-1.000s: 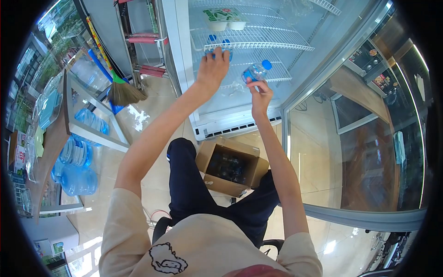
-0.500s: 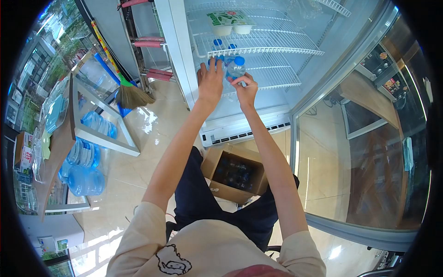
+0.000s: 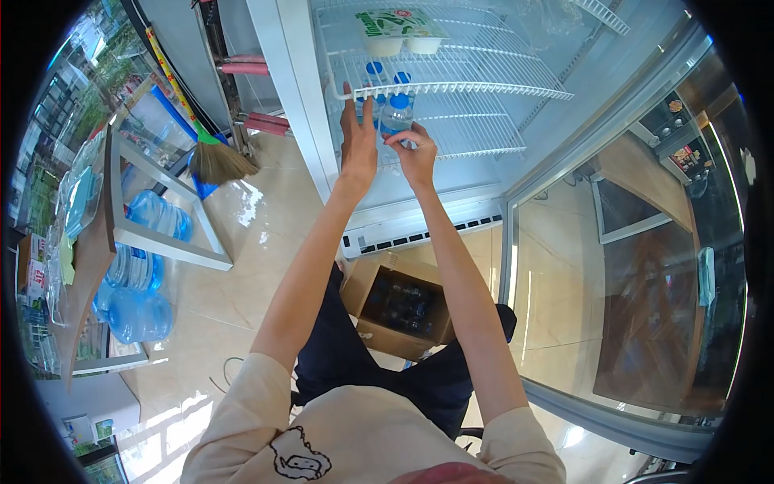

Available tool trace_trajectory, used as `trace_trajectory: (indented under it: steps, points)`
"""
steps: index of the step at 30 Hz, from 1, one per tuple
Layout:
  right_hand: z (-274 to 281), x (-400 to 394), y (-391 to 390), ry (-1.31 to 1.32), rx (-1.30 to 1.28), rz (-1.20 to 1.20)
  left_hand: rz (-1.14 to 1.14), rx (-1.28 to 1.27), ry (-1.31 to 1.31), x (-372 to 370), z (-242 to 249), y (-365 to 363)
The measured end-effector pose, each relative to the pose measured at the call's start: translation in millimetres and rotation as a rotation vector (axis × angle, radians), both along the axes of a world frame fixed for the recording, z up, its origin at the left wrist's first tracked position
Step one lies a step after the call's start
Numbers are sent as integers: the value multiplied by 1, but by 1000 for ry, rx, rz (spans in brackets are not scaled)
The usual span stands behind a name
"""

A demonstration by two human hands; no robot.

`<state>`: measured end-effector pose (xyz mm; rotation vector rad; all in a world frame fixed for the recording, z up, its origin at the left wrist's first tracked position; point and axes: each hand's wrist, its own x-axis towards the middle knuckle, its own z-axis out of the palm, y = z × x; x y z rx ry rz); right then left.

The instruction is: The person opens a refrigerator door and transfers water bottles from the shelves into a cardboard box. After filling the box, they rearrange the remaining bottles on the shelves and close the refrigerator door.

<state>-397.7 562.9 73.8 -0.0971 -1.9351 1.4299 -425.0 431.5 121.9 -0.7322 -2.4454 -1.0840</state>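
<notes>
My right hand (image 3: 416, 155) pinches the lower part of a small clear water bottle (image 3: 397, 118) with a blue cap. The bottle is upright at the lower wire shelf (image 3: 476, 129) of an open fridge. To its left, my left hand (image 3: 358, 149) reaches in with fingers stretched upward, alongside the bottles near the fridge's side wall. Other blue-capped bottles (image 3: 402, 79) stand behind, partly hidden by the upper shelf's front edge. Between my legs, an open cardboard box (image 3: 390, 342) holds several bottles with dark contents or shadow around them.
White cups in a green-printed pack (image 3: 401, 34) sit on the upper shelf. The glass door (image 3: 564, 282) stands open on the right. Large blue water jugs (image 3: 139, 316) are under a table (image 3: 89, 270) at left, near a broom (image 3: 222, 161) and a ladder (image 3: 246, 68).
The bottle in my right hand has moved slightly back and left, closer to the others. My left fingers have straightened beside the bottles. The whole view has shifted slightly.
</notes>
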Motion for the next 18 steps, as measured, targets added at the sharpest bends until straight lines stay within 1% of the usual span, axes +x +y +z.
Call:
trace_trajectory:
  steps: [2,4,5,7,8,9,11,13,14,15,16,18]
  points:
    - [-3,4,0,-3,20,2,-14,70,84,6,-10,-3]
    - [8,32,-13,72,136,-128,-24,99,148,27,-13,-13]
    - [10,53,-20,111,196,-193,-25,94,168,51,-15,-22]
    - [-5,114,-26,38,142,-230,-89,91,93,111,-35,-43]
    - [-26,150,-29,-18,98,-227,-146,45,-8,141,-68,-58]
    - [-58,190,-33,-89,46,-228,-208,-8,-124,173,-108,-72]
    - [-128,275,-52,-351,-165,-218,-271,-128,-378,244,-150,-101]
    - [-161,349,-71,-568,-57,-105,-308,-324,-421,307,-228,-135]
    - [-179,377,-81,-664,-5,-38,-327,-420,-434,334,-250,-151]
    - [-194,396,-94,-734,41,44,-338,-754,-182,352,-247,-155]
    - [-209,412,-104,-758,222,36,-355,-674,-217,362,-248,-154]
    - [-203,405,-120,-776,593,28,-376,-508,-271,359,-236,-142]
